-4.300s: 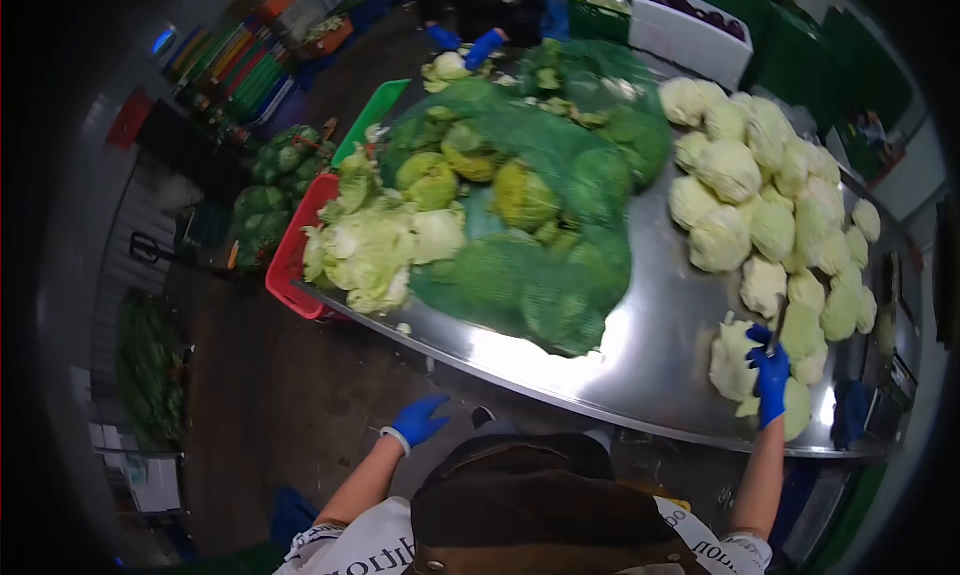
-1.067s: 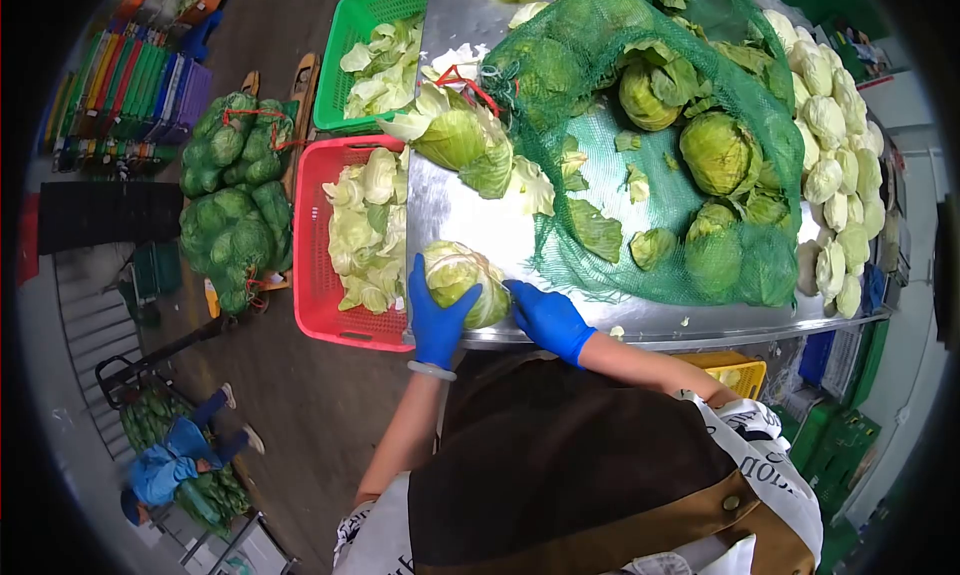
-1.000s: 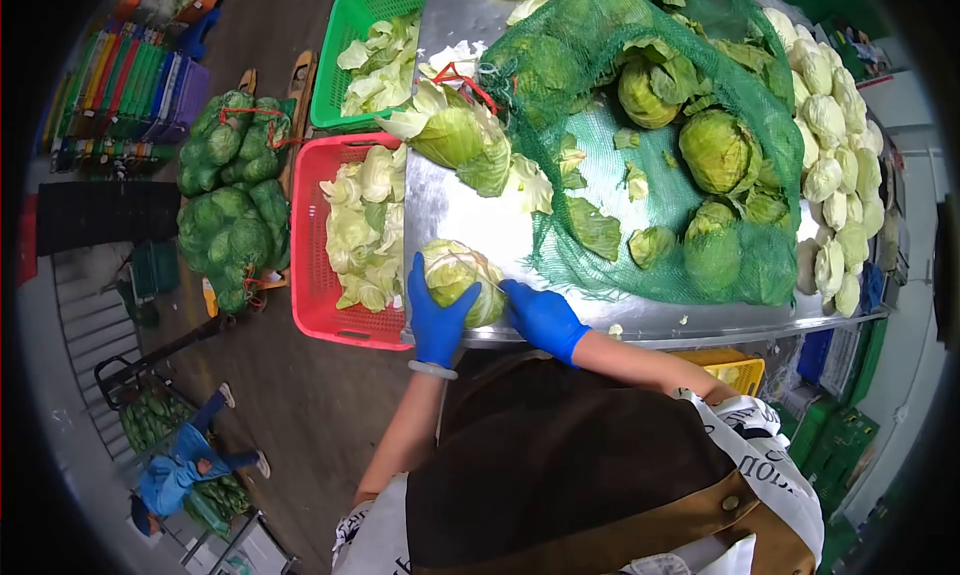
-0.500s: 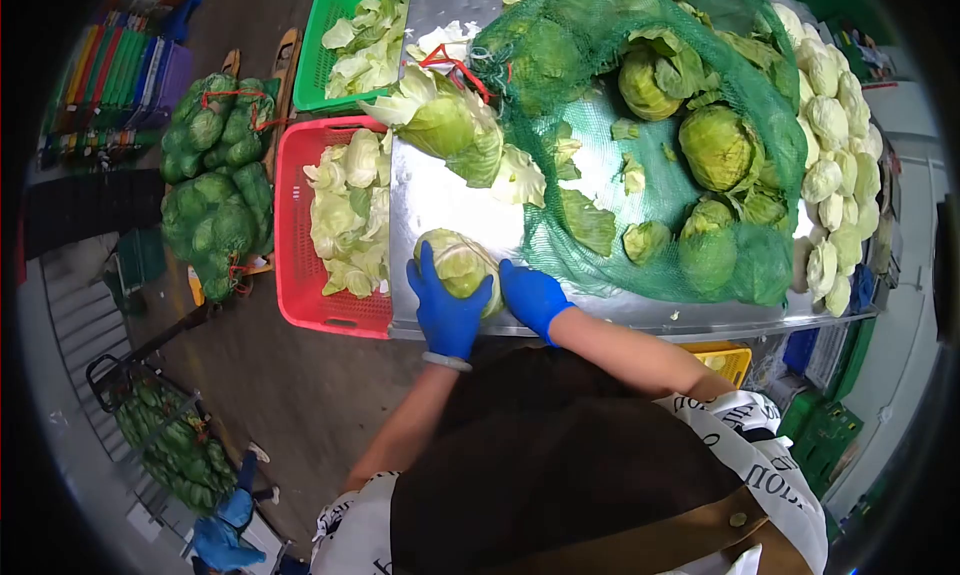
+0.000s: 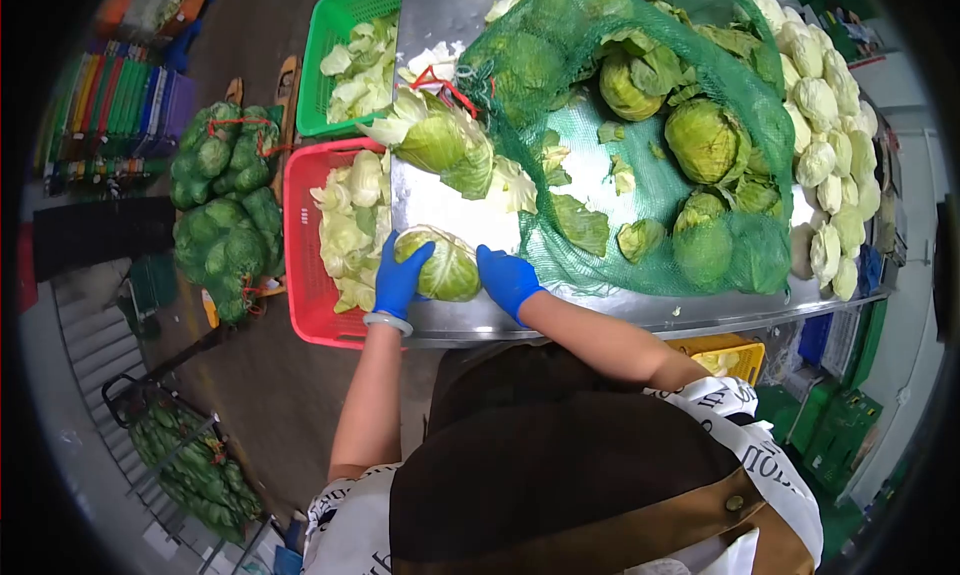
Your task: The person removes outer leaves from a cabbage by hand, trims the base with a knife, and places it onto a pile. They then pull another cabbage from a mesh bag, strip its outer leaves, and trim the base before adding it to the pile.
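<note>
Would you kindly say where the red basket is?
In the head view, the red basket is left of the left hand, beside the table and next to the green basket.

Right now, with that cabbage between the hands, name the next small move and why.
Probably peel an outer leaf: the left hand cups the cabbage, the right hand sits at its opposite side, and the nearby red crate holds loose leaves.

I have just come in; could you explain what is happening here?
A gloved person is handling a cabbage near the edge of a metal table. The left grip holds its left side; the right grip is at its right, but whether that holds anything is unclear. Loose leaves lie in a red basket; pale cabbages are piled at the right.
</note>
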`<state>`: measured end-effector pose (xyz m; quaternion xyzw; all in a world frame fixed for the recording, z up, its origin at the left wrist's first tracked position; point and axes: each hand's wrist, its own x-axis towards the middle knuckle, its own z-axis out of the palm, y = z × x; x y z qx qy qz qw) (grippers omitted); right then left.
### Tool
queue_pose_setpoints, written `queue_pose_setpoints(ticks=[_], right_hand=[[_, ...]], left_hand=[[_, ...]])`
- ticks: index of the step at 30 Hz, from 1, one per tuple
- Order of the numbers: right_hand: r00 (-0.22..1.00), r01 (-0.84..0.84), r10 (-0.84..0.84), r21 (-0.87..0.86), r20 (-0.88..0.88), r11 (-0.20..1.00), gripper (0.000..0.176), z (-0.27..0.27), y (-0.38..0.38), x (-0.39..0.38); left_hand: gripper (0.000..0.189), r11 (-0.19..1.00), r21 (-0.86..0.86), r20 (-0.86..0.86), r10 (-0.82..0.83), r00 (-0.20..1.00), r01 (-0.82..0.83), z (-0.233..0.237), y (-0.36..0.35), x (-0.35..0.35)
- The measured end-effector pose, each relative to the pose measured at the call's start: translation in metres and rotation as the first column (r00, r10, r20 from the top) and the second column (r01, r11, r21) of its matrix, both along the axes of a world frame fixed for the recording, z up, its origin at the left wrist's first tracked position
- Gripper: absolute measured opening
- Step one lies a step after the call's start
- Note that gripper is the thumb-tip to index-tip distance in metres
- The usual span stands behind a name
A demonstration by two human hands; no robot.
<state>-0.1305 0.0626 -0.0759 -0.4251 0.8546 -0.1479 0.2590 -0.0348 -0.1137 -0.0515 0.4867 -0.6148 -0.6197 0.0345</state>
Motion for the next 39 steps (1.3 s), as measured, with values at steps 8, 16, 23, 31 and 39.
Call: queue_pose_setpoints(ticks=[8, 16, 23, 31, 39], right_hand=[[0.999, 0.038, -0.038, -0.027, -0.006, 0.999, 0.014, 0.011, 0.003, 0.001], [0.982, 0.09, -0.087, -0.015, 0.17, 0.996, 0.025, 0.009, 0.001, 0.013], [0.969, 0.195, -0.191, -0.01, 0.158, 0.981, 0.025, -0.037, 0.005, 0.006], [0.904, 0.341, -0.335, 0.025, 0.266, 0.94, 0.03, -0.046, 0.026, -0.04], [0.953, 0.251, -0.192, -0.253, 0.235, 0.934, 0.029, 0.013, 0.065, -0.039]], left_hand=[[0.084, 0.951, -0.307, 0.057, 0.065, 0.996, -0.044, 0.016, 0.038, 0.002], [0.105, 0.743, -0.668, -0.006, -0.051, 0.999, 0.034, 0.023, 0.093, 0.004], [0.102, 0.886, -0.445, -0.128, 0.081, 0.988, -0.13, 0.016, 0.039, -0.002], [0.083, 0.847, 0.421, -0.348, 0.481, 0.805, -0.324, 0.01, 0.03, 0.064], [0.086, 0.899, 0.437, -0.463, 0.249, 0.851, -0.025, -0.047, 0.051, 0.077]])
